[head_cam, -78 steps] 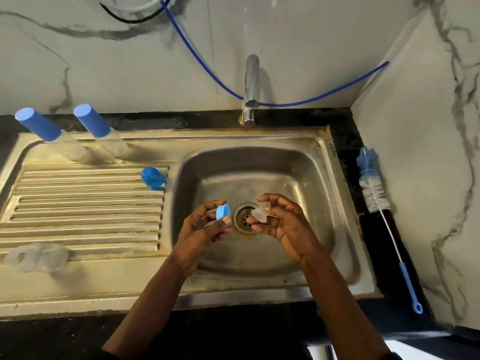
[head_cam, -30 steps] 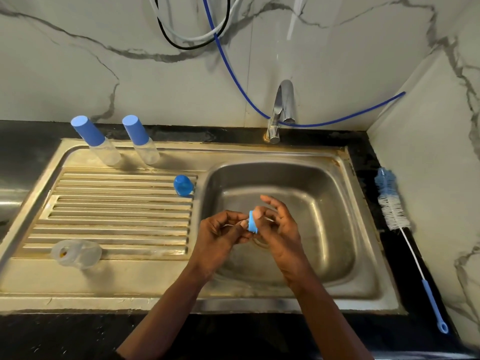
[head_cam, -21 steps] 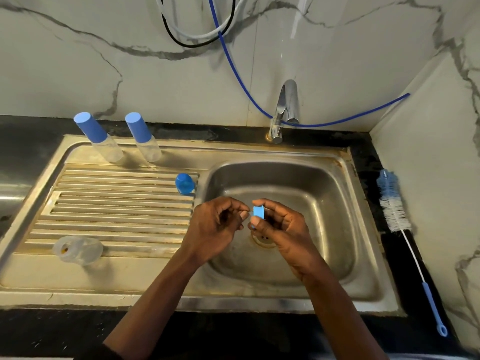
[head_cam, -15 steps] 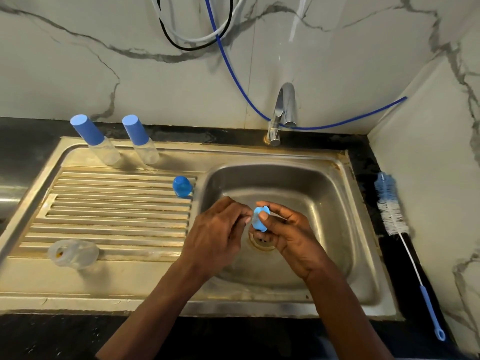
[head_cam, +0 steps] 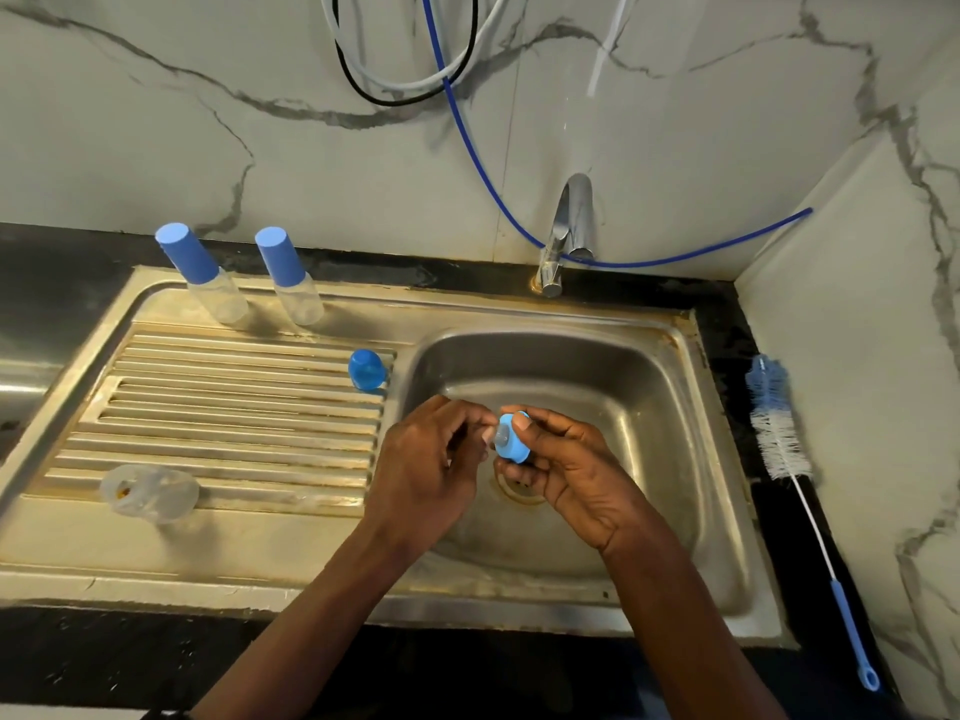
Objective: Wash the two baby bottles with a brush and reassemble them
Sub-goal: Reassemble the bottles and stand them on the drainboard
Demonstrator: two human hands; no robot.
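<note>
Over the sink basin (head_cam: 649,407) my right hand (head_cam: 566,470) grips a blue collar ring (head_cam: 511,441) with a clear nipple poking out of its middle. My left hand (head_cam: 431,459) is curled beside it, and its fingertips pinch the nipple's tip. Two clear bottles with tall blue caps (head_cam: 208,283) (head_cam: 293,283) stand at the back of the drainboard. A second blue ring or cap (head_cam: 367,370) sits at the drainboard's right edge. A blue and white bottle brush (head_cam: 779,433) lies on the black counter to the right.
A clear plastic piece (head_cam: 150,492) lies on the front left of the ribbed drainboard (head_cam: 234,423). The tap (head_cam: 569,231) stands behind the basin, with no water running. Hoses hang on the marble wall. The drain lies under my hands.
The blue ring passed from my left hand to my right, and the nipple now sits in it. My left fingers have closed on the nipple tip. The camera view shifted slightly.
</note>
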